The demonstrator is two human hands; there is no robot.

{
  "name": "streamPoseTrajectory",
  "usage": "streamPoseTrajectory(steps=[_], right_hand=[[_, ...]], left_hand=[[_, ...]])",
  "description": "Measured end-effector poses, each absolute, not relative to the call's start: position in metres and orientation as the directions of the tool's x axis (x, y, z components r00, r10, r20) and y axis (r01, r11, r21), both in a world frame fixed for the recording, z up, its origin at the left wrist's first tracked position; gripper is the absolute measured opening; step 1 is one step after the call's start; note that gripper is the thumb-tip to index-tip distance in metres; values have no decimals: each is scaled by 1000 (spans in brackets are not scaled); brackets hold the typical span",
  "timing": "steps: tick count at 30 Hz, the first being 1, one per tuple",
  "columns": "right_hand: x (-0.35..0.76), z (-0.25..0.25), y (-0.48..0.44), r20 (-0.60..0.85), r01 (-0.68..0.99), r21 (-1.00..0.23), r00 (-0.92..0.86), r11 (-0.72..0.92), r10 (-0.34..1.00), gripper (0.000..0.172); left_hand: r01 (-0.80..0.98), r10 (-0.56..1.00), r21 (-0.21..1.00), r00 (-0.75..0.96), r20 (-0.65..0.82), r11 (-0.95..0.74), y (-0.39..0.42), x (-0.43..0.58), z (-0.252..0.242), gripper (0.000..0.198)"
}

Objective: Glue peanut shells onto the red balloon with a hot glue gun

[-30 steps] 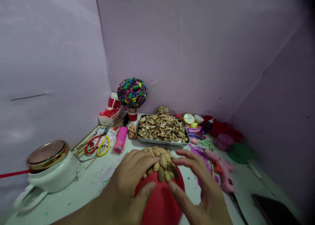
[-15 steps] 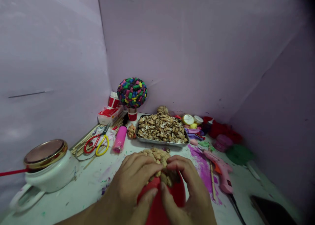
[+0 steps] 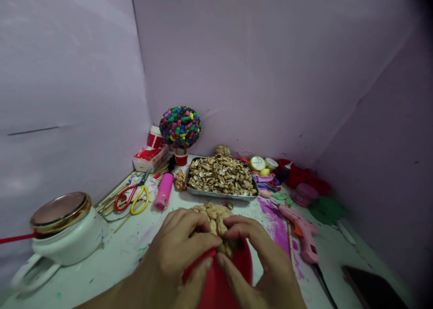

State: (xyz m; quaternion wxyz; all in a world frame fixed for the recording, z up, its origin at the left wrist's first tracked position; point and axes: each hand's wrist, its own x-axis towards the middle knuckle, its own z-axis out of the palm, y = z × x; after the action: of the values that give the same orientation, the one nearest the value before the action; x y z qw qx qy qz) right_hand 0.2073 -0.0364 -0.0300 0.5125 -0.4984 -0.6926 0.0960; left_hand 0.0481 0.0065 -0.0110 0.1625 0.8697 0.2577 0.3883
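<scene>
In front of me is a smooth red rounded thing [image 3: 221, 284], with peanut shells [image 3: 214, 213] packed over its far side. My left hand [image 3: 179, 255] curls over its left side, fingers bent onto the shells and thumb against the red surface. From the right, my right hand [image 3: 260, 264] grips it in the same way, index finger on the shells and thumb on the red. The fingertips of both hands nearly meet around one peanut shell [image 3: 225, 249] at the edge of the covered part. Whether that shell is pinched or pressed down, I cannot tell.
Behind stands a metal tray [image 3: 216, 195] heaped with shell halves, near a multicoloured ball [image 3: 180, 126] on a paper cup. Scissors [image 3: 140, 203], a pink roll [image 3: 164, 191] and a white lidded pot [image 3: 64, 243] are left. A pink glue gun [image 3: 304, 234] and dark phone [image 3: 372, 286] lie right.
My fingers have shifted slightly on the red rounded thing, and the right hand has spread a little lower. The view has moved slightly; the table things stay put.
</scene>
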Motion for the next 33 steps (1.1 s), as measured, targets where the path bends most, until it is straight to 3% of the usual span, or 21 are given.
streamPoseTrajectory(steps=[4, 9, 17, 24, 28, 33], right_hand=[[215, -27, -36, 613, 619, -580, -97, 530, 784, 23], [213, -27, -36, 637, 628, -576, -56, 523, 769, 30], [216, -36, -33, 697, 593, -554, -53, 584, 715, 25], [216, -27, -38, 663, 580, -584, -63, 568, 746, 28], [208, -30, -38, 593, 559, -687, 61, 464, 803, 20], [199, -39, -36, 574, 508, -763, 249, 399, 780, 17]], left_hand=[[320, 558, 463, 571, 601, -827, 7, 47, -8, 31], [303, 549, 465, 569, 612, -832, 6, 48, -8, 32], [309, 553, 471, 606, 571, -826, 7, 47, -8, 29], [319, 497, 385, 634, 593, -866, 8, 45, -11, 27], [336, 515, 393, 614, 597, -856, 5, 46, -9, 26], [249, 562, 521, 551, 617, -816, 5, 46, -3, 30]])
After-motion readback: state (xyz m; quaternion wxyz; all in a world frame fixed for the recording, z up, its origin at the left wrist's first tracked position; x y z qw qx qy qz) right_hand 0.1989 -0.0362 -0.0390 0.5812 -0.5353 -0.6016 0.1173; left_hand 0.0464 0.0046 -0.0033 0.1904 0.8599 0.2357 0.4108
